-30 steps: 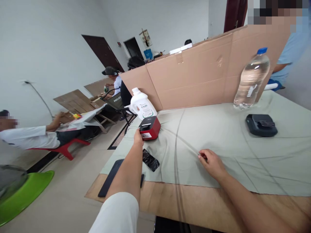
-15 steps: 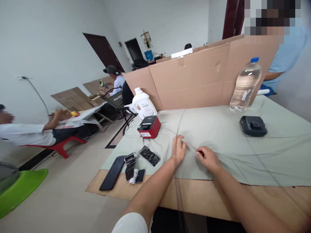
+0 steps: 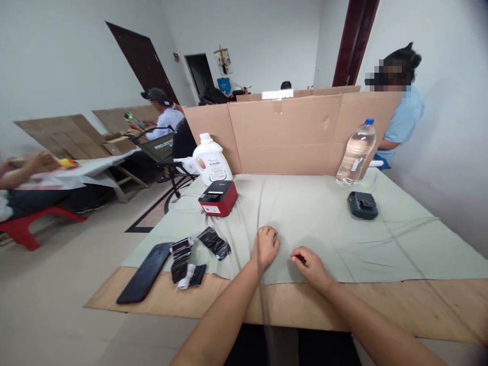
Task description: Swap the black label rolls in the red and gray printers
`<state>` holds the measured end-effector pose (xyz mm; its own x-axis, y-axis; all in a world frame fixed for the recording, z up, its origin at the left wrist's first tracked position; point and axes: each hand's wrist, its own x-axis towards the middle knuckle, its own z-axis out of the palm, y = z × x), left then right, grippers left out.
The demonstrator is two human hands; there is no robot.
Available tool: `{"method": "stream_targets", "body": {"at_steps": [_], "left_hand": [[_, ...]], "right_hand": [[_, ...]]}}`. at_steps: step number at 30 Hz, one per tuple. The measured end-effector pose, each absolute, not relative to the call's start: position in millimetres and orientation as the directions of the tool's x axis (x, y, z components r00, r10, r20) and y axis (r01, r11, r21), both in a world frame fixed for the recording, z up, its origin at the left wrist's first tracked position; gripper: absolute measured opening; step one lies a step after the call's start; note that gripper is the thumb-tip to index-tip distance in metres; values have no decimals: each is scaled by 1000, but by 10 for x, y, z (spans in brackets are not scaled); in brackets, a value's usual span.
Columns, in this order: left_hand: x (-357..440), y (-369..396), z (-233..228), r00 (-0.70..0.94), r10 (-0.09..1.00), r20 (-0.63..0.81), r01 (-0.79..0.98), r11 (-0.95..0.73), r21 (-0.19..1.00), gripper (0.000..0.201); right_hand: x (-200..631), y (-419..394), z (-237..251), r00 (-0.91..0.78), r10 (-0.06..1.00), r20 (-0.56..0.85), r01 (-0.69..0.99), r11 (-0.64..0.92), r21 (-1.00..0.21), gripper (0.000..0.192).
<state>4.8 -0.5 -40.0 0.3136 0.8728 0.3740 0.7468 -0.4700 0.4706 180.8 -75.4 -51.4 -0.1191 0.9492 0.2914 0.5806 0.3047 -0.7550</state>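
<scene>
My left hand (image 3: 267,245) rests on the grey-green cloth (image 3: 305,213) near the table's front, its fingers curled in and nothing visible in them. A short gap to the right, my right hand (image 3: 309,262) lies on its side with thumb and fingers curled together around a hollow. I see nothing held there either. Left of my left hand lie crumpled black-and-white strips (image 3: 182,254) and a dark wrapper piece (image 3: 214,243). Beside them is a black smartphone (image 3: 145,273). Beyond stands a red and black box-shaped device (image 3: 218,197), apart from both hands.
A white jug (image 3: 212,161) stands behind the red device. At the right are a clear bottle with blue cap (image 3: 357,152) and a small black device (image 3: 363,205). A cardboard screen (image 3: 282,137) borders the table's back. Other people sit beyond. A blurred dark cord (image 3: 262,290) crosses my left forearm.
My view has turned to the right and levelled. My left hand's fingers have curled in from a looser spread. My right hand stays curled. The things on the table have not moved.
</scene>
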Motion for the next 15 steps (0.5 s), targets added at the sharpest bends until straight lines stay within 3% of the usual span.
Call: {"method": "stream_targets", "body": {"at_steps": [2, 4, 6, 9, 11, 15], "left_hand": [[57, 10, -397, 330, 878, 348, 760, -465, 453, 11], [56, 30, -397, 328, 881, 340, 764, -459, 452, 10], [50, 48, -400, 318, 883, 346, 760, -456, 463, 10], [44, 69, -408, 320, 880, 352, 750, -462, 474, 12], [45, 80, -412, 321, 880, 349, 749, -461, 476, 13], [51, 88, -405, 320, 887, 333, 752, -452, 480, 13]], "right_hand": [[2026, -573, -480, -104, 941, 323, 643, 312, -700, 19], [2398, -293, -391, 10, 918, 396, 790, 236, -566, 19], [2873, -1, -268, 194, 880, 434, 908, 6, -418, 25], [3567, 314, -123, 381, 791, 479, 923, -291, -254, 40], [3893, 416, -105, 472, 759, 448, 882, -408, -237, 52], [4109, 446, -192, 606, 750, 267, 785, -509, -353, 70]]}}
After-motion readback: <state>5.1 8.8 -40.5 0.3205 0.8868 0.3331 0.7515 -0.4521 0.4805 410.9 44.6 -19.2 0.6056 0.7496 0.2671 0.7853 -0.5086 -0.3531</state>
